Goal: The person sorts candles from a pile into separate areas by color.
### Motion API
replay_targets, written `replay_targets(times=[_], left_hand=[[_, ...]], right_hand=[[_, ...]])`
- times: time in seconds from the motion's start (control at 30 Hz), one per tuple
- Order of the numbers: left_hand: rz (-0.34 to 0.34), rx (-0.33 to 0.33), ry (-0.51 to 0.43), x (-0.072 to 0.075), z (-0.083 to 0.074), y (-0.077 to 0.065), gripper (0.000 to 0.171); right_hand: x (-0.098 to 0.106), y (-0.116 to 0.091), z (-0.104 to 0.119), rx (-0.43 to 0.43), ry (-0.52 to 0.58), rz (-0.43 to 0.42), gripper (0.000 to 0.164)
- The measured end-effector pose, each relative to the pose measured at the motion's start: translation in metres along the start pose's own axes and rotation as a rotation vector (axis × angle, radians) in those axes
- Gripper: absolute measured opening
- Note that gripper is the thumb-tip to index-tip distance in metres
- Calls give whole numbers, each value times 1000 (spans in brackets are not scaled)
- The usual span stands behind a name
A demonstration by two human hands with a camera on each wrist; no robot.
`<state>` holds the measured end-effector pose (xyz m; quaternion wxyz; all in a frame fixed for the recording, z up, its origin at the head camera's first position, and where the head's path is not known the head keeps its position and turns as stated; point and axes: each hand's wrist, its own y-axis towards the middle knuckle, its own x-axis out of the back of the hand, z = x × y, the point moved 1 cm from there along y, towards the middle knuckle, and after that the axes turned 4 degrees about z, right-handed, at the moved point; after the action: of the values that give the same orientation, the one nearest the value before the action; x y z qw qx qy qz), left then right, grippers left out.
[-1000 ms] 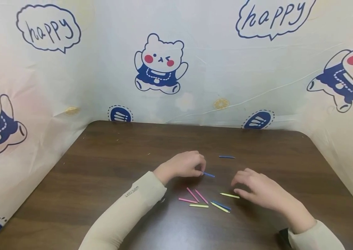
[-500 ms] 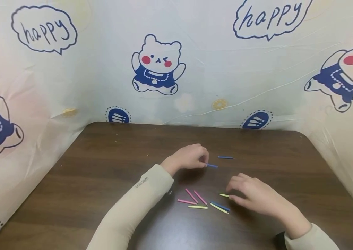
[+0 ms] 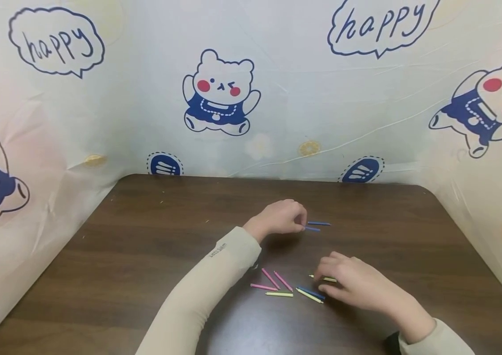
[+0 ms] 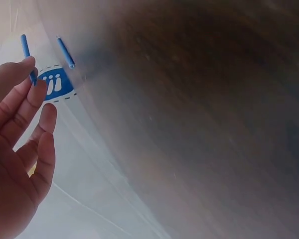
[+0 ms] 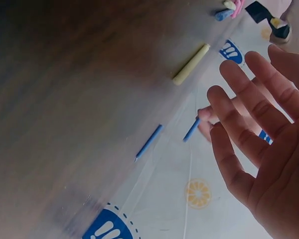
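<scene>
My left hand (image 3: 279, 217) pinches a thin blue stick (image 4: 25, 45) by one end, between thumb and fingertips. Beside it on the dark table lies a second blue stick (image 4: 66, 52), almost parallel and slightly farther back in the head view. My right hand (image 3: 357, 281) hovers low on the near right, fingers spread and relaxed, with nothing in its grasp. Its fingertips overlap a pale yellow stick (image 3: 330, 279) in the head view; the right wrist view shows that yellow stick (image 5: 191, 64) lying apart from them.
Left of the right hand lie three pink sticks (image 3: 283, 281), a yellow stick (image 3: 279, 294), and a blue stick (image 3: 310, 291) alongside another yellow stick (image 3: 307, 296). The brown table (image 3: 166, 266) ends at a printed cloth backdrop (image 3: 286, 108) behind and at both sides.
My left hand has carried its blue stick away and to the right, up beside the other blue stick. My right hand has shifted slightly left, over the yellow stick.
</scene>
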<state>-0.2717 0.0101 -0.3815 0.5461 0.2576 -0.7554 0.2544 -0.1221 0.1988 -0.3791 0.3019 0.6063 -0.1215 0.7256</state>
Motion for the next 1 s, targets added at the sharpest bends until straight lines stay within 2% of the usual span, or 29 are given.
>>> replay_targets(times=[0.27, 0.57, 0.73, 1.0], left_hand=[[-3, 22, -51, -7, 2, 15, 9], [-15, 55, -17, -6, 1, 28, 10], [-7, 71, -13, -3, -2, 34, 10], [19, 102, -3, -6, -4, 42, 11]], right_hand=[[-3, 1, 6, -14, -1, 67, 7], [-5, 4, 9, -98, 6, 163, 14], [-5, 6, 9, -119, 19, 185, 19], [-8, 8, 10, -147, 26, 207, 19]])
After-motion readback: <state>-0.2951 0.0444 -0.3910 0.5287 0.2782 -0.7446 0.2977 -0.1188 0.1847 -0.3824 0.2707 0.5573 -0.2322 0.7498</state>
